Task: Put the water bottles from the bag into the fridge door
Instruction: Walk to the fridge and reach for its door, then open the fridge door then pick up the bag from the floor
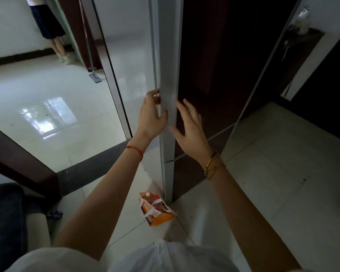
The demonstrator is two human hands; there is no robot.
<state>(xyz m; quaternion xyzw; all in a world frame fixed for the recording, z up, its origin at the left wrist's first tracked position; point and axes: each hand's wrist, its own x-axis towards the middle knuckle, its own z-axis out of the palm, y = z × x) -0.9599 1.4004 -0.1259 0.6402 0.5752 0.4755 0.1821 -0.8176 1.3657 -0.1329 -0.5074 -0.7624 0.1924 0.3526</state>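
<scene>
The fridge stands straight ahead, its dark glossy door (214, 65) closed and its grey side edge (168, 61) facing me. My left hand (152, 114) grips that grey edge, fingers curled round its left side and thumb on its face. My right hand (190, 126) lies flat with straight fingers on the dark door front, just right of the edge. An orange and white bag (155, 210) sits on the floor at the fridge's foot, a white bottle cap (148, 193) showing at its top. The rest of the bag's contents are hidden.
A glossy white tiled floor (53, 107) spreads left through a doorway with a dark threshold strip (90, 165). Another person's legs (60, 48) and a mop (94, 76) are at the far left. A dark sofa arm (6, 222) sits at the lower left.
</scene>
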